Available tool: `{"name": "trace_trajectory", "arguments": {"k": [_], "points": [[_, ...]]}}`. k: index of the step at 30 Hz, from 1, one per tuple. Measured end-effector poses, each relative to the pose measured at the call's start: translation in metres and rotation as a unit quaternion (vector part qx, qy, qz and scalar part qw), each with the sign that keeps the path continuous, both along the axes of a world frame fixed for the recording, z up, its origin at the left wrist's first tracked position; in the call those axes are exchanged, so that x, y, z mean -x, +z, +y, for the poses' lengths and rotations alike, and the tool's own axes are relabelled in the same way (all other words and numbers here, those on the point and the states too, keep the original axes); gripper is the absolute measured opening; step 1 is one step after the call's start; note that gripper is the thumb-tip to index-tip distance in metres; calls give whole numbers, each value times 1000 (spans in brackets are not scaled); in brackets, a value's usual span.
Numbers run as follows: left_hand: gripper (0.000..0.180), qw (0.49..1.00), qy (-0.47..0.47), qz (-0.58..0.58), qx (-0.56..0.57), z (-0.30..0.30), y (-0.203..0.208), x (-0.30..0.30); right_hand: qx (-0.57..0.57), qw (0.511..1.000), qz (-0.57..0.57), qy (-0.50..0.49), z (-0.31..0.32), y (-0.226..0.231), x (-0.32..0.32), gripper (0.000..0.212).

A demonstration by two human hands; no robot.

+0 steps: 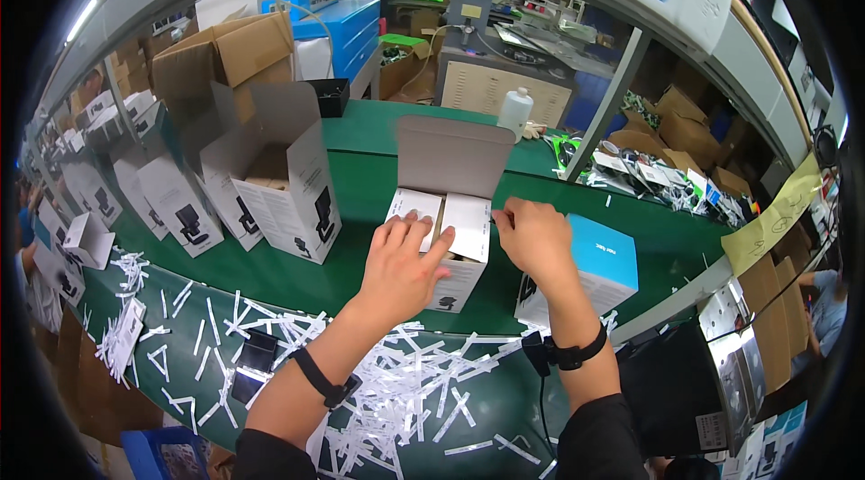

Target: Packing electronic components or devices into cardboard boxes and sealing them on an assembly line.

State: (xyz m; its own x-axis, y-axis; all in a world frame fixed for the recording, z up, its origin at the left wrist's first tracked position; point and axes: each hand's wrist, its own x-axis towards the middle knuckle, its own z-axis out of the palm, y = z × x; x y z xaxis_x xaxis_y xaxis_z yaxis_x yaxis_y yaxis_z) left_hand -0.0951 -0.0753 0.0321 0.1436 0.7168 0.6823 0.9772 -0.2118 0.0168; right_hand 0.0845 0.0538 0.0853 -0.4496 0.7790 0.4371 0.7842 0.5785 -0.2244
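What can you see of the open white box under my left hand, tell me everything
The white box looks like thin printed cardboard and stands upright on the green table. Its large lid flap is raised at the back, showing a greyish inside; two white inner flaps lie folded inward with a gap between them. A dark device is pictured on the near face. Your left hand rests spread on the flaps; your right hand is close to the right edge, contact unclear.
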Motion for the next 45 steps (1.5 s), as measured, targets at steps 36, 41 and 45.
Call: {"name": "trace_trajectory", "arguments": {"k": [36,41,45], "points": [[33,985,72,-66,-139,20,-29,-70,26,997,-67,13,-17,26,82,35],[34,987,65,-56,-139,21,-28,-71,81,992,-87,41,-2,17,70,35],[35,990,48,-66,-112,21,-32,-68,123,985,-75,100,-6,17,74,36]]}}
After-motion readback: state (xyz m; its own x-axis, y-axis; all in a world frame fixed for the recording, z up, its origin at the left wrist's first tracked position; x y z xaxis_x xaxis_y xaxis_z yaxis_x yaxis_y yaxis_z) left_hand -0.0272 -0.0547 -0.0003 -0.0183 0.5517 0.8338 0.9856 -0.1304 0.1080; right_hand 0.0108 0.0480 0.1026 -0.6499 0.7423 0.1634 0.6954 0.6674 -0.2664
